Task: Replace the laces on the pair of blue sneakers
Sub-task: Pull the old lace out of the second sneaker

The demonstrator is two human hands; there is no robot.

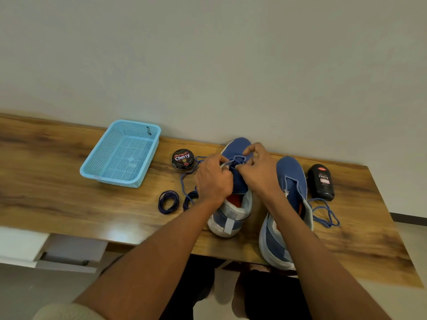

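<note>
Two blue sneakers stand on the wooden table (57, 181), toes toward the wall. Both hands work at the lacing of the left sneaker (238, 146). My left hand (213, 176) pinches its light blue lace (238, 159) near the eyelets, and my right hand (258, 169) pinches the same lace from the other side. The lace's loose end trails left across the table. The right sneaker (292, 179) has its lace (323, 211) hanging loose off its right side. Two coiled dark blue laces (168, 202) lie left of the left sneaker; the nearer coil is partly hidden by my left wrist.
A light blue mesh basket (92, 168) sits at the back left. A round black shoe-polish tin (183, 158) is next to the left sneaker. A black polish bottle (322, 182) stands right of the right sneaker. The wall runs close behind.
</note>
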